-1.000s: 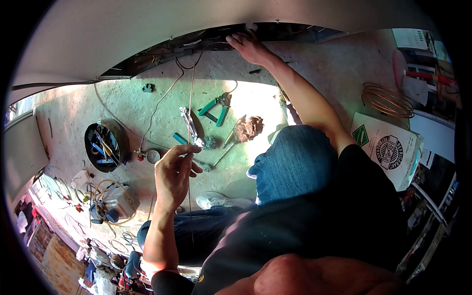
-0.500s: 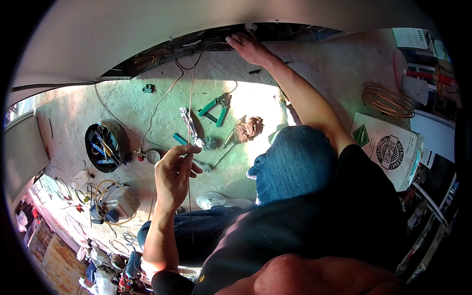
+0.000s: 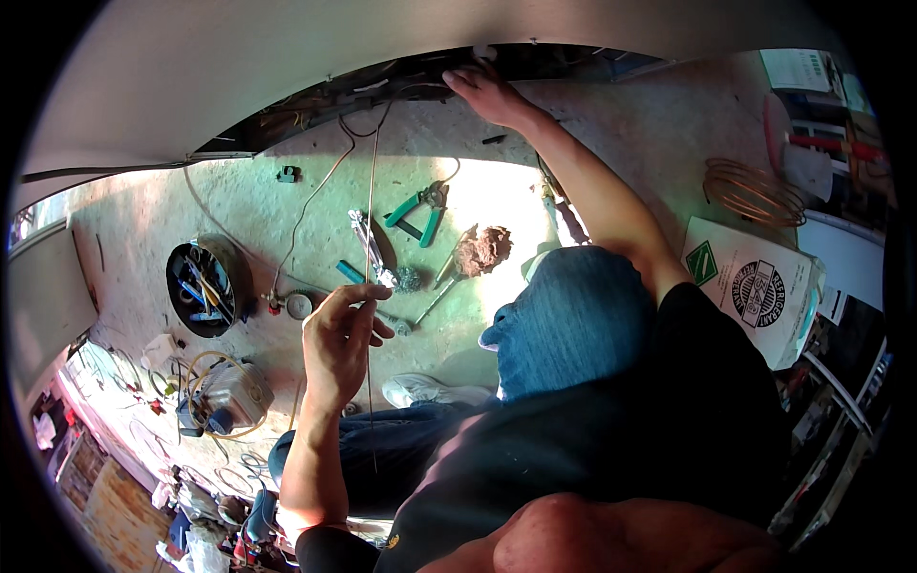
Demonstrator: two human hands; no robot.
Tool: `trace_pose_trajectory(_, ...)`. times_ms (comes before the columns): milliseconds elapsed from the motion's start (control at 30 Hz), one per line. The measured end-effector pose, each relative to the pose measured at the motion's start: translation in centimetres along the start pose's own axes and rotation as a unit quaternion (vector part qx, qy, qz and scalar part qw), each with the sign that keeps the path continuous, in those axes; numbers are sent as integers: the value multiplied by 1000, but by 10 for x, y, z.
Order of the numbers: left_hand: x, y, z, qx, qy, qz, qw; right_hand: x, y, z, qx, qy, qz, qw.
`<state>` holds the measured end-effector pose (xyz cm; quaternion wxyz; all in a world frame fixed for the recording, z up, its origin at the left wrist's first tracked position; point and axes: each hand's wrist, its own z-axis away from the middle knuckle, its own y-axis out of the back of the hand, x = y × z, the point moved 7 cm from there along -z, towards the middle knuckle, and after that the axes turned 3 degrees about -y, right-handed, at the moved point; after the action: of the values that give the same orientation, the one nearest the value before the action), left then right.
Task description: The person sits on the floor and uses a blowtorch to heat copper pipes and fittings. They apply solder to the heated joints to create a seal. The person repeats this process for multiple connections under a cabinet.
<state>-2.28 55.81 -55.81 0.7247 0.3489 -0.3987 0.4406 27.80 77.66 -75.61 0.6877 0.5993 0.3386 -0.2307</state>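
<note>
A thin metal rod or tube (image 3: 373, 191) is pinched between the fingers and thumb of my left hand (image 3: 334, 349), over the floor left of centre. Its lower end hangs past the hand toward my trousers, and its upper part bends over to the dark opening (image 3: 382, 86) under a large pale panel (image 3: 258, 67). At this opening my right hand (image 3: 487, 98) reaches in, fingers partly hidden and bent round something I cannot make out. The rod's curved upper end meets the tip of one digit there. Between my hands lie green-handled pliers (image 3: 417, 215) and a silver multi-tool (image 3: 366, 239).
On the floor are a black round tub of tools (image 3: 239, 286), a pressure gauge (image 3: 299, 306), a clump of brown material (image 3: 484, 250) and a motor-like unit with hoses (image 3: 239, 396). At right stand a white carton (image 3: 712, 291) and a copper tubing coil (image 3: 750, 196).
</note>
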Motion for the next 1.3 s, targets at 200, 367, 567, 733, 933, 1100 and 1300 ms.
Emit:
trace_pose_trajectory(200,1,-5,-4,-7,3,-2,1000,3,14,34,-15,-87,-108,990)
trace_pose_trajectory(367,3,-7,-6,-9,-2,-8,1000,2,11,53,-41,-157,-188,969)
trace_pose_trajectory(567,4,-8,-7,-9,-5,-10,1000,3,-1,66,-56,-211,-150,964)
trace_pose_trajectory(733,6,-8,-6,-6,-5,-11,1000,-6,0,70,-92,-214,-133,963)
trace_pose_trajectory(933,4,-6,-4,-3,-6,-5,1000,-9,3,72,-73,-77,-33,994)
trace_pose_trajectory(1100,4,-6,-4,-2,-4,-7,1000,-4,15,75,-5,-122,-48,991)
trace_pose_trajectory(1300,4,-7,-5,-3,3,-8,1000,-11,34,67,117,-123,9,985)
